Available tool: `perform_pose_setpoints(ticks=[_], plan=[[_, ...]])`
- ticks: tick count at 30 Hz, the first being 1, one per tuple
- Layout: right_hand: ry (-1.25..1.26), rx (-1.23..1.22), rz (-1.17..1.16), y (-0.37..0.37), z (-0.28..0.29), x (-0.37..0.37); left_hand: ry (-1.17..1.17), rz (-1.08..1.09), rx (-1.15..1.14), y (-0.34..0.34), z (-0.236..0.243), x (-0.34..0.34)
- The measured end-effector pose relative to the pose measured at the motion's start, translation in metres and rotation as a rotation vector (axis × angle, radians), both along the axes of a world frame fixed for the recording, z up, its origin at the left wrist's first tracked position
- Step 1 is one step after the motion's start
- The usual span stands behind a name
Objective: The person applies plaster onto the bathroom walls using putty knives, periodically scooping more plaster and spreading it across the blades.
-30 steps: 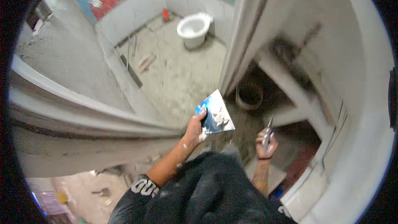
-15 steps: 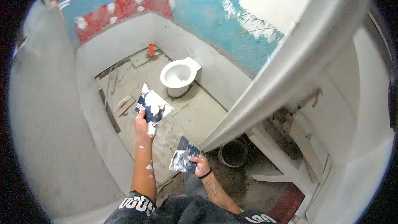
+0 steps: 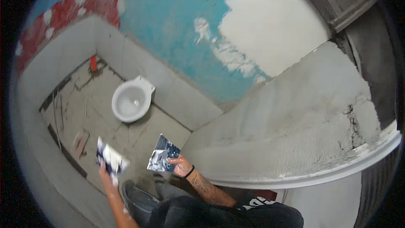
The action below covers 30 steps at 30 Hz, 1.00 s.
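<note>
Left scraper (image 3: 111, 158): tilted over the floor (image 3: 175, 123), below the toilet in view; its broad edge pointed up and right, away from the grip, the edge's long line slanting from upper left to lower right; slightly blurred.
Left hand (image 3: 107, 176): fingers closed around the lower left side of that scraper, thumb on its face.
Right scraper (image 3: 166, 153): held in front of the body, near the left one but apart from it; its broad edge pointed left, that edge running steeply, top leaning right.
Right hand (image 3: 182, 166): thumb flat on the face, fingers gripping the right side from behind.
White paste (image 3: 158, 159): smeared across both blades.
Change: half a second earlier the left scraper had reached farther forward, close to the toilet; by this moment it had dropped back nearly level with the right one. The view had also swung right, showing more of the white wall patch (image 3: 270, 25) and the gray wall (image 3: 291, 131).
Toilet (image 3: 121, 113): white bowl standing on the floor, opening upward; a small bright spot showed inside, its contents too unclear to tell.
Red pipe (image 3: 93, 63): upright in the far corner, its inside hidden.
</note>
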State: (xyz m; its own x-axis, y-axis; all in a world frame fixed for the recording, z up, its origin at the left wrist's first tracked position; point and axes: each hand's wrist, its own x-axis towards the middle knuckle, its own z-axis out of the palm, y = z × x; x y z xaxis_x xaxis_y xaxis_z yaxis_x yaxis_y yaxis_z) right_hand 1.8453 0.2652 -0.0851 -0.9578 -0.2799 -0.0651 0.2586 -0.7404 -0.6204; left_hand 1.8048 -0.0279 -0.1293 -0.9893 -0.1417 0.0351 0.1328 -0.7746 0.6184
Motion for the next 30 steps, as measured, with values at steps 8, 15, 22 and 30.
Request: perform_pose_setpoints(ticks=[8, 15, 22, 30], plan=[[0.403, 0.429, -0.051, 0.021, -0.005, 0.068, -0.263, -0.037, 0.087, -0.04, -0.086, 0.169], [0.493, 0.68, -0.477, -0.023, 0.039, 0.155, -0.146, -0.151, -0.412, -0.076, 0.068, 0.138], [0.228, 0.071, -0.454, -0.081, 0.157, 0.11, -0.266, -0.234, -0.26, -0.067, 0.163, 0.087], [0.131, 0.121, -0.453, -0.106, 0.174, 0.144, -0.319, -0.234, -0.205, -0.061, 0.224, 0.141]])
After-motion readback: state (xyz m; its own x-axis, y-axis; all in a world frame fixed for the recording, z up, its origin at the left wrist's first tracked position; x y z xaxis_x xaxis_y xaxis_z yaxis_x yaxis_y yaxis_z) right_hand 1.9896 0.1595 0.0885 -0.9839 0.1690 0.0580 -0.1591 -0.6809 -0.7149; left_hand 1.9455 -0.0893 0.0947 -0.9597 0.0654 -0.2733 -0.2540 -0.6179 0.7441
